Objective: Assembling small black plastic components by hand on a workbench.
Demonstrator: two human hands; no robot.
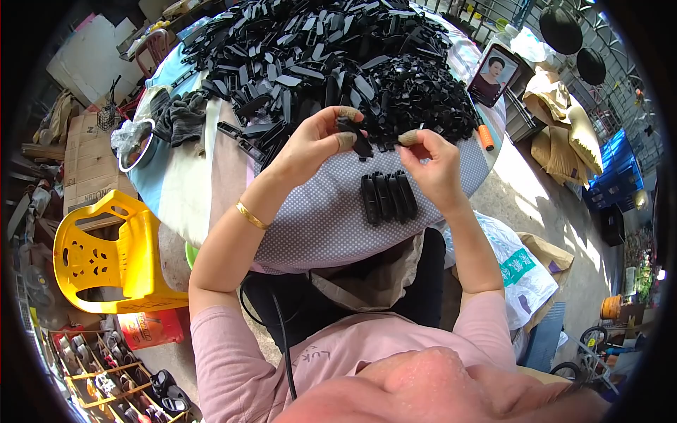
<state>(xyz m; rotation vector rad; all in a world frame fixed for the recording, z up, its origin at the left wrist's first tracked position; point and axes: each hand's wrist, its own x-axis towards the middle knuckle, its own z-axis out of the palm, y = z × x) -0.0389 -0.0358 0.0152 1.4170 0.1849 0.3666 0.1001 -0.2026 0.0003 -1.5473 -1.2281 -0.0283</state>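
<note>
Over the near part of the cloth-covered round table [310, 236], my left hand [317, 144] pinches a black plastic part [362, 146] between taped thumb and fingers. To its right, my right hand [436, 163] is closed, its taped fingertips together beside the pile's edge. Whatever small piece those fingertips hold is too small to make out. Just below the hands, several long black plastic parts [389, 198] lie side by side in a neat row. Beyond them spreads a large heap of long black plastic parts [296, 60], with smaller black pieces [430, 95] heaped at its right.
A propped phone [493, 76] and an orange roll [486, 137] are at the table's right edge. Dark gloves [185, 117] and a white-rimmed bowl [138, 146] sit at the left. A yellow plastic chair [134, 257] stands left; brown cloth [367, 285] hangs over my lap.
</note>
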